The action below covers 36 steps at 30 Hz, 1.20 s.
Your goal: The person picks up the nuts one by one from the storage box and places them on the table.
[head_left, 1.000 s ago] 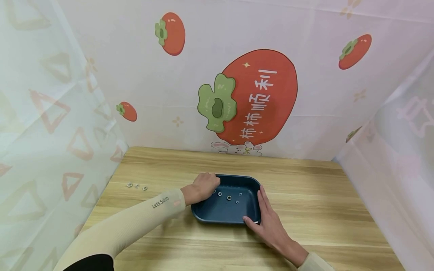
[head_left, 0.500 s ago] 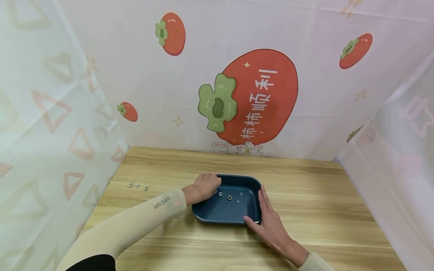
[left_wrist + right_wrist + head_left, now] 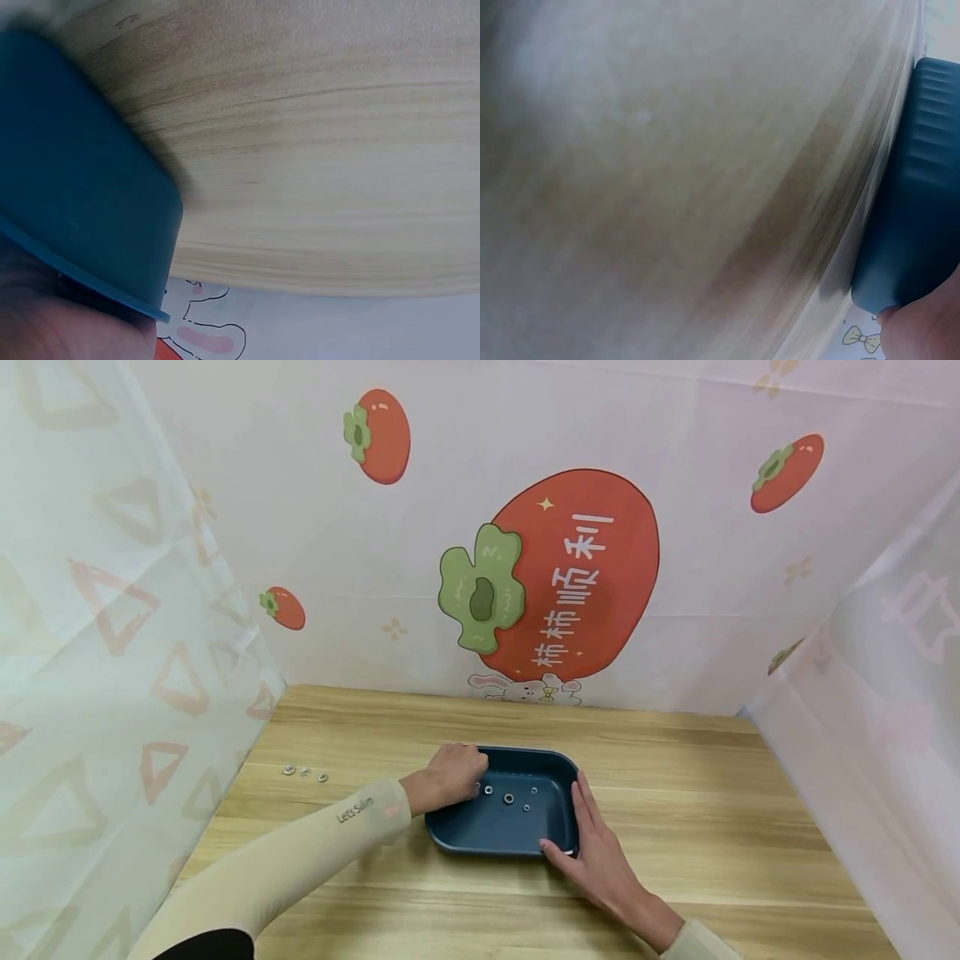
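Observation:
A dark blue rectangular tray (image 3: 491,839) sits on the table in the head view. Several small silver nuts (image 3: 508,798) lie spread over its floor. My left hand (image 3: 453,772) reaches over the tray's left wall with its fingers bent down inside, close to a nut at that end. Its fingertips are hidden, so I cannot tell whether they pinch anything. In the left wrist view, the hand (image 3: 67,330) shows behind the tray's rim. My right hand (image 3: 596,856) rests on the right side of the tray, fingers straight along the outer wall and thumb at the front rim.
Three small silver nuts (image 3: 305,772) lie in a row on the wooden table (image 3: 697,827), left of the tray. A printed cloth (image 3: 675,643) with persimmons hangs behind the table, and pale cloth walls stand at both sides.

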Tool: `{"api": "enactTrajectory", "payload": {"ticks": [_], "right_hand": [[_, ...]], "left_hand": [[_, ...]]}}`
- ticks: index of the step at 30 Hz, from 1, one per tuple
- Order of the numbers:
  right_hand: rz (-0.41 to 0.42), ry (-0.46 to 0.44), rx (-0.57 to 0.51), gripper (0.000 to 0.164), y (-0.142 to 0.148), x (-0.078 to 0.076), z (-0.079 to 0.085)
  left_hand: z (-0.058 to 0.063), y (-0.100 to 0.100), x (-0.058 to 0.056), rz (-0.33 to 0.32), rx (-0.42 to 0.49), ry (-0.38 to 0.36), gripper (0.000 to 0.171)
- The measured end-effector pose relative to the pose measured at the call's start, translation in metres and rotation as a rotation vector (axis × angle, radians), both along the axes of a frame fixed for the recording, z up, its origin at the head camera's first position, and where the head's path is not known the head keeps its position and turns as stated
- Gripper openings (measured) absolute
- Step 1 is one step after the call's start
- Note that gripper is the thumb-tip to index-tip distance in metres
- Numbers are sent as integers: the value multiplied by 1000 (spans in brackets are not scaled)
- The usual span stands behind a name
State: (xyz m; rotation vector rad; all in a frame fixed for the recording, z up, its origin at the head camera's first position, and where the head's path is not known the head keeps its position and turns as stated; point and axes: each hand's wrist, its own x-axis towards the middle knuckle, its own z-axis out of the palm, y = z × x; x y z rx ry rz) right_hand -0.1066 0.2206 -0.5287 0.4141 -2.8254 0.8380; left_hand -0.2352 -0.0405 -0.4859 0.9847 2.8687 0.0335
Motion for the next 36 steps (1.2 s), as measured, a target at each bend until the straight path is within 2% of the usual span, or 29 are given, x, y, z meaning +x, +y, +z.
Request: {"api": "enactTrajectory", "payload": {"ticks": [3, 6, 13, 15, 21, 27, 36], "right_hand": [[0, 4, 1, 100, 0, 0, 0], [3, 10, -3, 100, 0, 0, 0], [2, 25, -4, 99, 1, 1, -1], [5, 30, -5, 99, 1, 0, -1], [8, 29, -9, 99, 0, 0, -1], [6, 21, -8, 100, 1, 0, -1], [8, 11, -10, 100, 1, 0, -1]], "left_hand": [[-1, -3, 0, -6, 44, 9, 49], [-2, -7, 1, 2, 94, 16, 46], [3, -14, 7, 43, 241, -24, 11], [6, -15, 10, 53, 275, -36, 7], [13, -18, 13, 96, 377, -64, 8], [21, -21, 15, 147, 547, -104, 6], [24, -34, 19, 153, 770, -103, 6]]}}
